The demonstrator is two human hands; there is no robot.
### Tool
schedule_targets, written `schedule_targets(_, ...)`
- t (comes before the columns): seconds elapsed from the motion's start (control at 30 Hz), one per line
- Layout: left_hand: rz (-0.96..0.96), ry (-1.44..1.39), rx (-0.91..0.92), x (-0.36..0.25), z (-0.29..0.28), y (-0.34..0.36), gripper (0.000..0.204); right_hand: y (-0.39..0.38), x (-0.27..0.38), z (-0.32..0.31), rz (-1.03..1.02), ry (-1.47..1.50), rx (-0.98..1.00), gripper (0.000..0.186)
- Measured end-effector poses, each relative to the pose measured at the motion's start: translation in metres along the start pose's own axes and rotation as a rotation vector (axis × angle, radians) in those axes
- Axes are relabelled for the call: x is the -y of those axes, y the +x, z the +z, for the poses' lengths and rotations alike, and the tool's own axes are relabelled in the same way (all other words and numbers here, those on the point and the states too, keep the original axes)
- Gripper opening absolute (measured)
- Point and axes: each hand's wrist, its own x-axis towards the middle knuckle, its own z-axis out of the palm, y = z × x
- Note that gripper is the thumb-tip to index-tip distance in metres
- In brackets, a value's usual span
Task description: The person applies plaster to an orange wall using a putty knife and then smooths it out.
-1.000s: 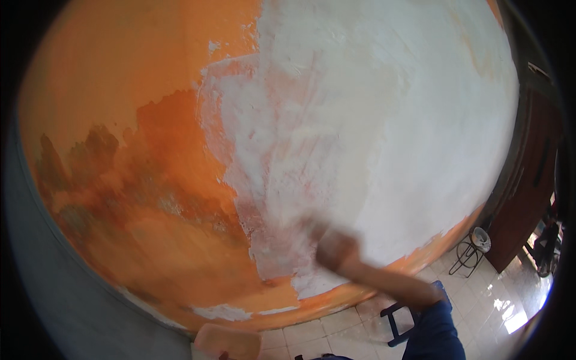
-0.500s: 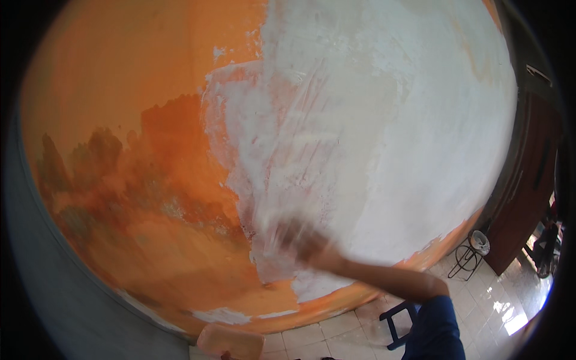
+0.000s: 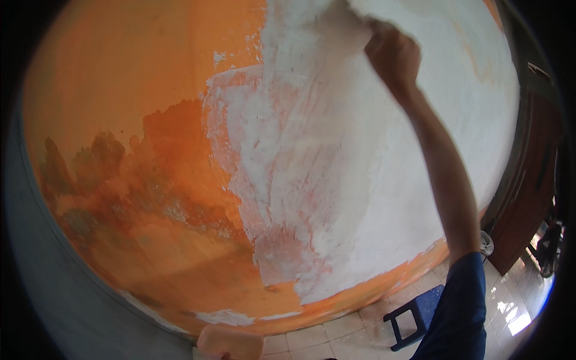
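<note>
My right hand (image 3: pixel 396 53) is raised high against the wall, its fingers closed round a putty knife (image 3: pixel 343 21) whose blade is blurred. The knife lies at the white upper part of the wall (image 3: pixel 408 156), which is coated in pale filler. Thin streaks of filler (image 3: pixel 294 198) let reddish paint show through beside the bare orange paint (image 3: pixel 180 144). At the lower edge a shallow peach-coloured tray (image 3: pixel 234 342) is held by my left hand (image 3: pixel 225 356); only a bit of a finger shows at its rim. The tray's contents cannot be made out.
A blue plastic stool (image 3: pixel 417 315) stands on the tiled floor (image 3: pixel 342 330) below my right arm. A white bowl (image 3: pixel 486 243) sits behind my sleeve, near a brown door (image 3: pixel 528 180). A grey wall (image 3: pixel 54 288) meets the orange one at left.
My right hand has swept up and to the right with the putty knife, from low on the wall to its top. The tray has hardly moved.
</note>
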Motion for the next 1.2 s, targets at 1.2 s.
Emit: schedule_targets(1.2,0.020,-0.054,-0.042,-0.006,-0.029,0.039,0.038,0.041,0.098,-0.036,-0.038,0.023,0.070,0.014)
